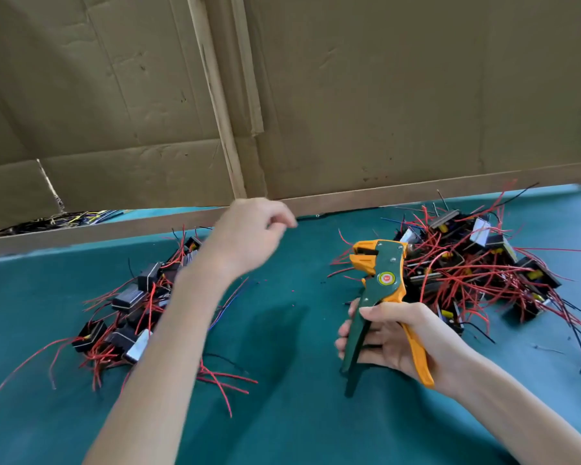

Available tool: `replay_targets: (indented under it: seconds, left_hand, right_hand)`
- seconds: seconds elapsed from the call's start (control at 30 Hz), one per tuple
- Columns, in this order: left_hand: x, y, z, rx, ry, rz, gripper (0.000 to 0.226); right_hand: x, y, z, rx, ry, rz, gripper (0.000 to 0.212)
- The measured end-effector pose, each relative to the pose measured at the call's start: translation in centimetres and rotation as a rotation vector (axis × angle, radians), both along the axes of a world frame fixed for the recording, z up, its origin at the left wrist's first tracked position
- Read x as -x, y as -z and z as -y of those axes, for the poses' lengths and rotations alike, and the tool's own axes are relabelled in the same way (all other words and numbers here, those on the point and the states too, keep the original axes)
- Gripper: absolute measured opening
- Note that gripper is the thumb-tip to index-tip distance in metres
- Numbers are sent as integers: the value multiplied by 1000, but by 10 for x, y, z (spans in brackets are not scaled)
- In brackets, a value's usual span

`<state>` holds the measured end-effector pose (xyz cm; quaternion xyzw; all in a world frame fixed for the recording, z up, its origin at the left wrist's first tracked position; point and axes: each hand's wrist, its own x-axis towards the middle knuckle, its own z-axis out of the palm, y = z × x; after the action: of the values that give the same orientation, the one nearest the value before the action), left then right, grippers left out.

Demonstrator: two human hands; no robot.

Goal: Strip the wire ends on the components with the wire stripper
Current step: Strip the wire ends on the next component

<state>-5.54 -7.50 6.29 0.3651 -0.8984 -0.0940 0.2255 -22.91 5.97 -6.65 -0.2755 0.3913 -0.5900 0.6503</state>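
Observation:
My right hand (396, 333) grips the green and orange wire stripper (379, 280) by its handles, jaws pointing up and left above the green mat. My left hand (249, 229) hangs in the air above the mat's far middle, fingers loosely curled and holding nothing. A pile of black components with red wires (128, 307) lies to the left, partly behind my left forearm. A bigger pile of components with red wires (477, 263) sits on the right, just behind the stripper.
A green mat (282, 330) covers the table. Cardboard sheets (349, 95) stand as a wall along the far edge. Loose dark wires (64, 219) lie behind the cardboard strip at far left. Small bits of insulation dot the mat's middle.

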Motion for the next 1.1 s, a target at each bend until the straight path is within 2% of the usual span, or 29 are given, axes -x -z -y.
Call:
replay_targets:
  seconds: [0.07, 0.13, 0.23, 0.37, 0.5, 0.6, 0.8, 0.93, 1.03, 1.1]
  left_hand:
    - [-34, 4, 26, -47, -269, 186, 24]
    - [-58, 10, 43, -129, -449, 359, 20]
    - [-76, 21, 58, -203, -603, 419, 6]
    - [-80, 35, 66, -278, -704, 539, 39]
    - [-73, 41, 63, -287, -686, 625, 48]
    - [-65, 43, 60, -275, -619, 626, 39]
    - [-44, 49, 54, -511, -223, 323, 29]
    - [-38, 50, 52, -518, -120, 244, 30]
    - [-47, 48, 62, -412, -182, 339, 38]
    - [-51, 51, 65, -409, -195, 443, 40]
  right_hand:
    - [0, 0, 1, 0, 6, -17, 13]
    - [-1, 1, 2, 0, 5, -24, 13]
    - [0, 2, 2, -1, 2, -19, 19]
    - [3, 3, 2, 4, -1, -12, 24]
    - [1, 3, 2, -2, -7, -18, 24]
    - [2, 2, 1, -7, -1, -18, 21]
    - [1, 0, 0, -5, -3, -21, 15]
    - [1, -2, -2, -7, -2, -29, 14]
    - [0, -3, -2, -16, 1, -25, 15]
    - [0, -4, -2, -20, 1, -22, 16]
